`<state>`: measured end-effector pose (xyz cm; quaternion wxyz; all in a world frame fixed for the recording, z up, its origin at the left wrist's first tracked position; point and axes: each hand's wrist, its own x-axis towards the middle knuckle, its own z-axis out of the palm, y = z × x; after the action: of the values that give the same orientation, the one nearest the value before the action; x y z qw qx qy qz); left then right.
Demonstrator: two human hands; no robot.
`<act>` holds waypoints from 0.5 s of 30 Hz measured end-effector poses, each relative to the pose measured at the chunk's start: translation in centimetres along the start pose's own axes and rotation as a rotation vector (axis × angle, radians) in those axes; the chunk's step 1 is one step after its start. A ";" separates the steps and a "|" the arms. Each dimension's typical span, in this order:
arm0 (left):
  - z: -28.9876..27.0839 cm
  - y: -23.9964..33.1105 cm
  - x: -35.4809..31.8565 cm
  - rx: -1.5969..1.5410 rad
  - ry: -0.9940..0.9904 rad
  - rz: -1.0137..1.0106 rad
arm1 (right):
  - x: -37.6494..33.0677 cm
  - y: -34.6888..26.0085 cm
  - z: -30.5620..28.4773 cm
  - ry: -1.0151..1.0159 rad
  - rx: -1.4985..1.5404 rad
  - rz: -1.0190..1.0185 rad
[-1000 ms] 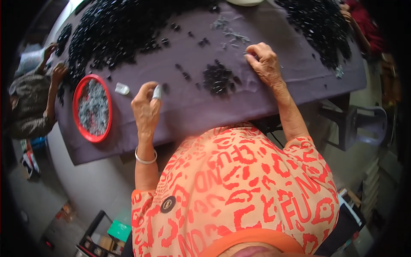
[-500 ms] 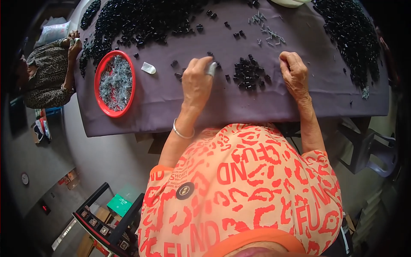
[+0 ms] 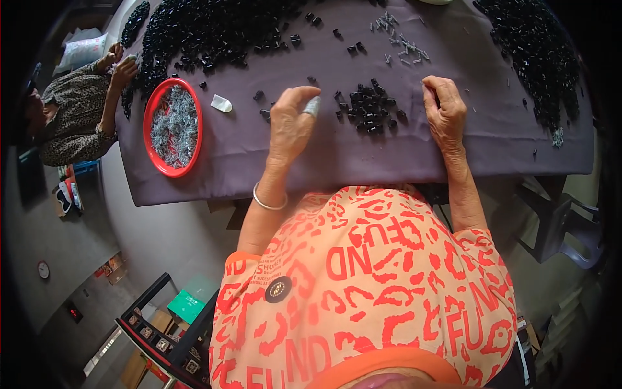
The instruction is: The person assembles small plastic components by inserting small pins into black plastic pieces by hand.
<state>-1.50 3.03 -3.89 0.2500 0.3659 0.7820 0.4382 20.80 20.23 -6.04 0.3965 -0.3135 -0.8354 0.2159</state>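
My left hand (image 3: 289, 126) hovers over the table just left of a small pile of black plastic pieces (image 3: 369, 109). Its fingers are curled in, a pale cover sits on the thumb, and anything between the fingertips is hidden. A few loose black pieces (image 3: 258, 95) lie beside it. To the right of the pile, my right hand (image 3: 446, 111) is closed in a pinch near the cloth. What it holds, if anything, is too small to make out. Beyond the pile, thin grey pins (image 3: 408, 48) lie scattered.
A red oval basket (image 3: 148, 142) of grey pins stands at the left, near a white finger cover (image 3: 221, 103). Large heaps of black pieces (image 3: 194, 32) spread across the far left and far right (image 3: 538, 58). At the far left another person (image 3: 81, 110) handles something at the table edge.
My left hand has drawn slightly left, away from the small pile. My right hand stays almost in place. The other person's hands have shifted, and the view has moved a little.
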 end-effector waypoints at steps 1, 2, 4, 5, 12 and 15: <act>-0.4 1.0 0.1 0.040 -0.009 0.042 | -0.1 0.0 0.1 0.012 0.005 0.004; -0.7 1.9 0.3 0.079 -0.019 0.085 | -0.1 0.0 0.1 0.010 0.008 0.007; -0.2 2.6 1.2 0.118 -0.038 0.106 | 0.0 -0.2 0.1 0.038 0.013 0.020; 0.1 2.9 1.6 0.154 -0.059 0.128 | 0.0 -0.2 0.2 0.038 0.016 0.019; 1.0 4.6 2.8 0.335 -0.279 0.067 | -0.1 -0.1 0.3 0.054 0.000 0.008; 0.8 4.3 3.1 0.467 -0.332 0.131 | -0.2 0.1 0.3 0.073 -0.025 -0.004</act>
<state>-1.30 7.42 -0.78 0.2548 0.5301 0.7847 0.1956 20.73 20.12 -6.44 0.4230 -0.3243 -0.8238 0.1929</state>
